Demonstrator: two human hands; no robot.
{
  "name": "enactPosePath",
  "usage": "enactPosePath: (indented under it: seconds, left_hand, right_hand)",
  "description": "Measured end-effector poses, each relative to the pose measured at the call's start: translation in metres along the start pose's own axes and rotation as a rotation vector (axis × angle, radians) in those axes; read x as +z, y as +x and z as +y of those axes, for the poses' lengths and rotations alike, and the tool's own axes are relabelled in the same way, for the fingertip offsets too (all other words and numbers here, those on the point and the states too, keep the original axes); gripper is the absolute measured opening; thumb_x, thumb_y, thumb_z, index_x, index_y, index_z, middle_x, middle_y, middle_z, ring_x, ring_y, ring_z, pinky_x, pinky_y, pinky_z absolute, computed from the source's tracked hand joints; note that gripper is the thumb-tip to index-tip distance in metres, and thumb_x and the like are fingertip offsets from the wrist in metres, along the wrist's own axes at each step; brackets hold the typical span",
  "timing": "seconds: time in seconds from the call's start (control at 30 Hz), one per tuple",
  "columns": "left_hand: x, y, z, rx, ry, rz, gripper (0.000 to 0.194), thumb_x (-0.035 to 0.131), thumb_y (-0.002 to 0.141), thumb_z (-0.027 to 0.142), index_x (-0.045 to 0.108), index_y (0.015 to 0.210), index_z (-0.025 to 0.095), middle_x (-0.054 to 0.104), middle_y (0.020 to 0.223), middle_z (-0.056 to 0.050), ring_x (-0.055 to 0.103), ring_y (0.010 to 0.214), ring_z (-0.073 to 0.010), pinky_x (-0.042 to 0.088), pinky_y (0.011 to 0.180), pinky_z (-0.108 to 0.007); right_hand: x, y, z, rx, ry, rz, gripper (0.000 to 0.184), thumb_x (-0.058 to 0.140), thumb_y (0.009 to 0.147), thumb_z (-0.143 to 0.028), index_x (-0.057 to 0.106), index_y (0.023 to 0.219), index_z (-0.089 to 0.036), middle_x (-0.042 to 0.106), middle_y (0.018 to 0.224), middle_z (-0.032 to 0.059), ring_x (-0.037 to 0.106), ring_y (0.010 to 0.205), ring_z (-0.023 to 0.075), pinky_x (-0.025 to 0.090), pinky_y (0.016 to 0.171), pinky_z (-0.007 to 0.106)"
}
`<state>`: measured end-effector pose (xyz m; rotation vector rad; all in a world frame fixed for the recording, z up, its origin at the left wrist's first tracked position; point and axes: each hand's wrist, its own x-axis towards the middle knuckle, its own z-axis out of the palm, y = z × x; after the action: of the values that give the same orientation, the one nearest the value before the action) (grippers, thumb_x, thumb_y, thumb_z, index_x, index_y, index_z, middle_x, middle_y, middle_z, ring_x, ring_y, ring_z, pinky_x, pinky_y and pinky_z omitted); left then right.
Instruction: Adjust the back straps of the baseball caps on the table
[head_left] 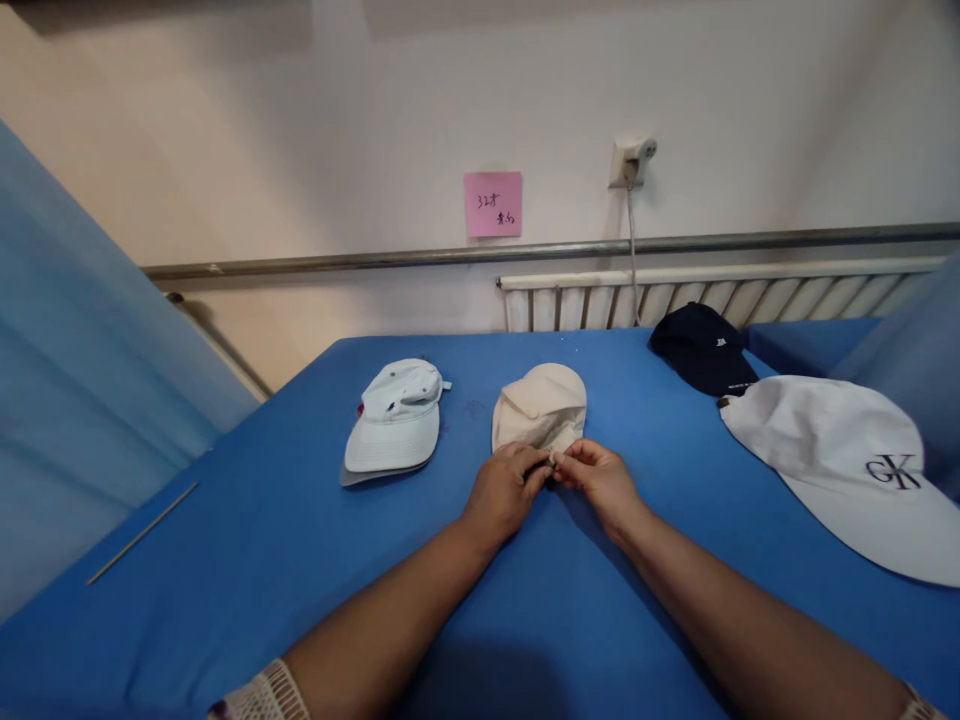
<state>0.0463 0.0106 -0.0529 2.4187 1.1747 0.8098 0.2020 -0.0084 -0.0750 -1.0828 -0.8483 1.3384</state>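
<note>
A beige baseball cap (541, 400) lies in the middle of the blue-covered table, its brim pointing away and its back edge towards me. My left hand (510, 485) pinches the near edge of this cap from the left. From the right, my right hand (596, 478) pinches the same edge, fingertips almost meeting the left ones. A small dark bit shows below the fingertips, where the strap seems to be; the fingers hide its details. To the left sits a pale blue cap (397, 420), on top of a greyish brim.
A white cap (832, 440) with dark letters lies on the right, beside a navy cap (701, 345). A thin stick (142, 533) rests at the left. Behind the blue table (300, 560) are a radiator (720, 300), a metal rail (390, 260) and a plugged socket (628, 163).
</note>
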Motion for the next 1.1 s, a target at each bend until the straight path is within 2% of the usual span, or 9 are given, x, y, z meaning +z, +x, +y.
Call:
enactPosePath:
  seconds: [0.2, 0.33, 0.47, 0.7, 0.9, 1.1]
  left_hand:
    - [0.003, 0.001, 0.001, -0.069, 0.003, 0.013, 0.011, 0.063, 0.084, 0.022, 0.071, 0.092, 0.021, 0.069, 0.088, -0.004, 0.062, 0.087, -0.0202, 0.048, 0.077, -0.031]
    - [0.003, 0.002, 0.001, -0.080, 0.006, 0.023, 0.008, 0.066, 0.082, 0.020, 0.070, 0.089, 0.019, 0.069, 0.089, -0.005, 0.062, 0.087, -0.0204, 0.048, 0.077, -0.031]
    - [0.004, 0.002, 0.000, -0.079, 0.032, 0.015, 0.009, 0.067, 0.081, 0.022, 0.069, 0.089, 0.019, 0.069, 0.089, -0.005, 0.062, 0.087, -0.0210, 0.047, 0.077, -0.032]
    - [0.007, 0.002, 0.001, -0.135, -0.017, 0.039, 0.027, 0.068, 0.078, 0.020, 0.063, 0.105, 0.018, 0.069, 0.093, -0.005, 0.062, 0.088, -0.0209, 0.047, 0.078, -0.032]
    - [0.007, 0.000, 0.000, -0.108, -0.017, 0.047, 0.027, 0.064, 0.080, 0.023, 0.060, 0.107, 0.019, 0.068, 0.098, -0.006, 0.061, 0.091, -0.0216, 0.047, 0.080, -0.033]
    - [0.006, -0.002, -0.003, -0.079, -0.042, 0.025, 0.026, 0.062, 0.081, 0.022, 0.060, 0.107, 0.020, 0.067, 0.100, -0.006, 0.060, 0.092, -0.0209, 0.047, 0.081, -0.033]
  right_hand:
    - [0.001, 0.005, 0.003, -0.033, -0.010, 0.039, 0.040, 0.084, 0.054, -0.045, 0.057, 0.066, -0.018, 0.063, 0.056, -0.0010, 0.055, 0.054, 0.0126, 0.040, 0.057, 0.027]
    - [0.001, 0.008, 0.006, -0.048, 0.012, 0.017, 0.039, 0.085, 0.051, -0.035, 0.058, 0.073, -0.018, 0.065, 0.062, -0.0020, 0.059, 0.059, 0.0135, 0.045, 0.062, 0.028]
    - [-0.001, 0.013, 0.014, -0.071, -0.010, 0.011, 0.038, 0.083, 0.054, -0.032, 0.057, 0.078, -0.018, 0.068, 0.067, -0.0008, 0.062, 0.062, 0.0152, 0.047, 0.063, 0.029]
    - [-0.004, 0.016, 0.023, -0.143, -0.150, 0.024, 0.032, 0.077, 0.061, -0.034, 0.057, 0.081, -0.019, 0.068, 0.070, 0.0006, 0.062, 0.062, 0.0158, 0.048, 0.062, 0.029]
    - [-0.004, 0.012, 0.020, -0.164, -0.117, -0.029, 0.030, 0.073, 0.066, -0.040, 0.058, 0.083, -0.020, 0.064, 0.066, -0.0012, 0.058, 0.060, 0.0138, 0.044, 0.060, 0.027]
    - [-0.003, 0.012, 0.016, -0.156, -0.099, -0.004, 0.033, 0.073, 0.066, -0.048, 0.059, 0.077, -0.020, 0.063, 0.065, -0.0002, 0.056, 0.059, 0.0140, 0.044, 0.061, 0.028]
